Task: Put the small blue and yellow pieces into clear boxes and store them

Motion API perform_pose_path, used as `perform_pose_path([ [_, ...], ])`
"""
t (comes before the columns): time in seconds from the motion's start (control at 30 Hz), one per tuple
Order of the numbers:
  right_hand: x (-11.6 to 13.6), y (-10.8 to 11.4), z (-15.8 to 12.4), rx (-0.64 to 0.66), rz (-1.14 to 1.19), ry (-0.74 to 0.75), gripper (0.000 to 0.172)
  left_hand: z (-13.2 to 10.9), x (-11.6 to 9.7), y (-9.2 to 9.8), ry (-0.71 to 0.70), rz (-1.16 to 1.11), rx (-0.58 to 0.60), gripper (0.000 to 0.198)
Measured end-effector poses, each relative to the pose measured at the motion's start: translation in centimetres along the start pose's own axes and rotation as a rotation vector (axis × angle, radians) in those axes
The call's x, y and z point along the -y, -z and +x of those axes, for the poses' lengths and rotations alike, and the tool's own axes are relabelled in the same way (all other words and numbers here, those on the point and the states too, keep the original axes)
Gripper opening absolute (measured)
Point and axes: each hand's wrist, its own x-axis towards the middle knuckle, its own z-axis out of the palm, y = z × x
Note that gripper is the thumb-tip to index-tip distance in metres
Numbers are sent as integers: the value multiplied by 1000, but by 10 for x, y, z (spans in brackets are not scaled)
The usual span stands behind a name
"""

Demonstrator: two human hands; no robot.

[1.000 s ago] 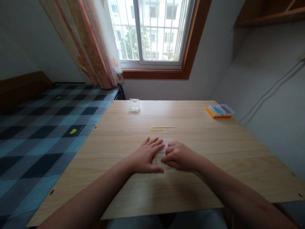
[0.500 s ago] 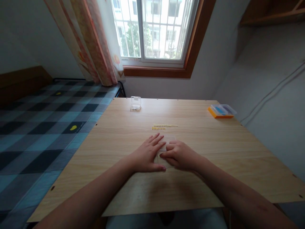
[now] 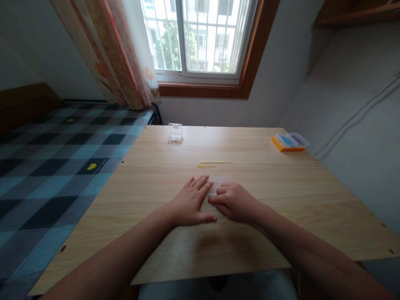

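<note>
An open clear plastic box (image 3: 218, 181) lies on the table between my hands, its lid side away from me. My left hand (image 3: 191, 204) rests flat along the box's left side, fingers spread and thumb stretched across the near edge. Over the near half of the box is my right hand (image 3: 233, 201), fingers curled and pressed together. A tiny yellowish spot shows at its fingertip; what is pinched there is too small to make out. Beyond the hands, small yellow pieces (image 3: 206, 166) lie in two rows, the farther row longer.
The wooden table (image 3: 150, 175) carries a small open clear case (image 3: 175, 134) at the back left and an orange box with a clear lid (image 3: 289, 143) at the back right. A checkered bed (image 3: 71, 166) adjoins on the left. A window and curtain are behind.
The view has shifted slightly. My left fingers have drawn a little left, off the box's lid. At my right fingertip, near the box's left edge, a yellowish spot now shows.
</note>
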Motion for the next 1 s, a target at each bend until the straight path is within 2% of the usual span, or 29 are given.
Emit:
perform_pose_path([
  [0.23, -2, 0, -3, -2, 48, -22, 22, 0, -3, 4, 10, 18, 28, 114],
  [0.8, 0, 0, 0, -2, -31, -19, 21, 1, -3, 3, 6, 2, 12, 112],
  [1.0, -8, -2, -5, -69, 96, -20, 20, 1, -3, 4, 23, 0, 36, 110],
])
